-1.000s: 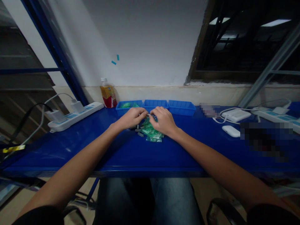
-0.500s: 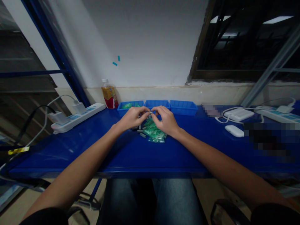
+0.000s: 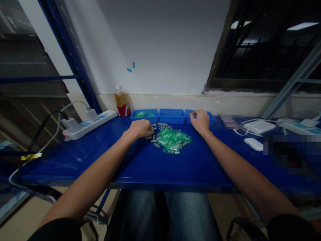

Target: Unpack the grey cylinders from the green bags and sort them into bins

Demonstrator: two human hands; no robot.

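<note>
A heap of small green plastic bags [image 3: 173, 139] lies on the blue table [image 3: 155, 164], with several small grey metal parts [image 3: 156, 145] scattered at its left and rear. My left hand [image 3: 140, 129] rests on the table among those parts, fingers curled in a loose fist; whether it holds anything is hidden. My right hand [image 3: 200, 121] hovers over the rightmost of three blue bins [image 3: 209, 116], fingers pinched together on something too small to make out. The left blue bin [image 3: 144, 116] holds green bags. The middle blue bin [image 3: 172, 115] stands between them.
A drink bottle [image 3: 121, 103] stands against the wall left of the bins. A white power strip [image 3: 87, 124] with plugs lies far left. White chargers and cables [image 3: 258, 127] and a white oval case [image 3: 253, 144] sit to the right. My legs show below the table edge.
My hands were together over the green bags. My right hand has moved right and back to the rightmost bin, while my left hand dropped onto the table by the metal parts.
</note>
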